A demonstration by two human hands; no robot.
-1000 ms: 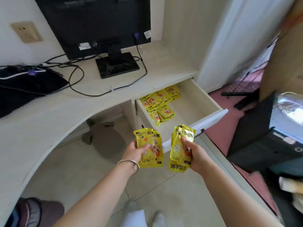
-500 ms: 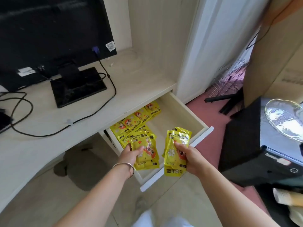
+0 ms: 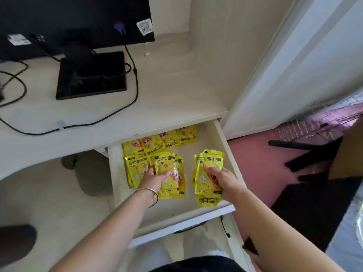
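Bundles, two: left bundle (image 3: 171, 182) is gripped by left hand (image 3: 154, 178), right bundle (image 3: 208, 165) by right hand (image 3: 223, 180); four packets (image 3: 160, 141) are lined toward the drawer's (image 3: 182, 222) back edge.

Left hand (image 3: 155, 178), right hand (image 3: 222, 180) extended, gripping (fingers curled).

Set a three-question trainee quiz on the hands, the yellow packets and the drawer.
1. True or false: the drawer is shut.
2. The right hand grips: A a cable; B a stack of yellow packets; C nothing.
3. Fill in: the left hand, gripping a second packet stack, wears a ___ at the wrist.
Key: 1 false; 2 B; 3 bangle.
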